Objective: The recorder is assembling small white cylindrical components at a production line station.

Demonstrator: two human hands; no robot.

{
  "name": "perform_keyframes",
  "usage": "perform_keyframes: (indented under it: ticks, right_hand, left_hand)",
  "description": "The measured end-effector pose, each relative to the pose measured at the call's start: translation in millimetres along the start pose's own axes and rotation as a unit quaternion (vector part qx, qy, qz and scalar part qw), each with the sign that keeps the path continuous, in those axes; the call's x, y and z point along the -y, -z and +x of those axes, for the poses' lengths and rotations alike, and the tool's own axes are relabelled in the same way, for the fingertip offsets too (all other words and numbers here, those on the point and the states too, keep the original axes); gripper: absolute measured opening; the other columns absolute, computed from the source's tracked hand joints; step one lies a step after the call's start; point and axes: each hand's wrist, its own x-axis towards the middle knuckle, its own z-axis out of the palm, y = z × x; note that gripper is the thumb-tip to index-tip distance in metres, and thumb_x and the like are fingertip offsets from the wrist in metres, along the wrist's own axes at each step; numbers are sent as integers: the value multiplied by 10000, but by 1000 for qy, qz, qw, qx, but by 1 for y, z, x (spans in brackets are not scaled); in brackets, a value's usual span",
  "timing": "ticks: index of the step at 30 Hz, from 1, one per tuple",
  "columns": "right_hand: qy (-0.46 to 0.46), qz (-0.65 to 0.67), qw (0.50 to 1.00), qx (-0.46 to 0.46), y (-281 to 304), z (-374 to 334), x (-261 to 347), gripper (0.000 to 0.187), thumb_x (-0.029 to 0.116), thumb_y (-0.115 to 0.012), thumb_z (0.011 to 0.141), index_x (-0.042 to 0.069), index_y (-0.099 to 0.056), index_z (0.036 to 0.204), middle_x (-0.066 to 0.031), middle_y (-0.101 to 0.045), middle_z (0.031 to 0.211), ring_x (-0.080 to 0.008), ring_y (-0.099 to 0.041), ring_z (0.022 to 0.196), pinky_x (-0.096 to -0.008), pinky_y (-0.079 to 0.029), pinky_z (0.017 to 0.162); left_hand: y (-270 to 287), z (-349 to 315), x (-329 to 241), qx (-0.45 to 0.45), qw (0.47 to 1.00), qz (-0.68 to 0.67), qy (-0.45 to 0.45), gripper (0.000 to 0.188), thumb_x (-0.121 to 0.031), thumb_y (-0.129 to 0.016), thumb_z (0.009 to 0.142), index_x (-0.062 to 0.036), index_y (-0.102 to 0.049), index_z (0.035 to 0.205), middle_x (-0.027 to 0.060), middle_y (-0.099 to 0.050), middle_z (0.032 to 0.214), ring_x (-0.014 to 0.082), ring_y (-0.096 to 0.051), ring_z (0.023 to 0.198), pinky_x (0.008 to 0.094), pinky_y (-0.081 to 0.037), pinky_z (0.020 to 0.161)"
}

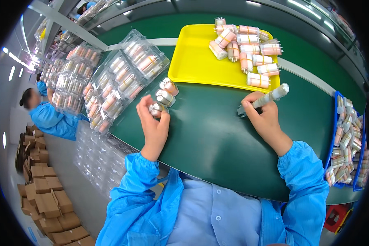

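Note:
Three short clear-and-pink cylinders with pale round ends stand in a row on the green table, left of the middle. My left hand (pixel 153 127) has its thumb and fingers closed around the nearest cylinder (pixel 155 109). Beyond it are the middle cylinder (pixel 165 98) and the far cylinder (pixel 169 86), both untouched. My right hand (pixel 265 117) grips a pale, wrapped, stick-shaped tool (pixel 277 92) like a thick pen. Its lower tip points down toward the table, and its upper end sticks out past my fingers. What the tool is exactly, I cannot make out.
A yellow tray (pixel 184 59) at the far side holds several pink and white cylinders. Clear plastic trays (pixel 123 78) of cylinders stand at left. A blue bin (pixel 331 141) full of them is at right. Cardboard boxes (pixel 49 203) and a co-worker in blue (pixel 55 119) are beyond.

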Motion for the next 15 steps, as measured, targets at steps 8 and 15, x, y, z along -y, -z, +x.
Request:
perform_keyframes:
  ticks: [8, 15]
  right_hand:
    - [13, 4, 1000, -6, 1, -1, -9, 65, 64, -698, 902, 20, -664, 869, -49, -666, 808, -148, -621, 739, -290, -484, 687]
    - [21, -1, 1000, -6, -1, -2, -9, 69, 45, -701, 896, 10, -652, 862, -66, -660, 835, -161, -619, 765, -299, -481, 713]
  left_hand:
    - [7, 56, -24, 26, 949, 242, -200, 627, -333, -801, 837, -89, -571, 1366, 123, -637, 1069, 292, -655, 882, 383, -539, 727]
    - [-4, 65, -24, 101, 947, 268, -148, 412, -240, -670, 923, -123, -588, 1310, 112, -658, 944, 327, -694, 789, 423, -569, 704]
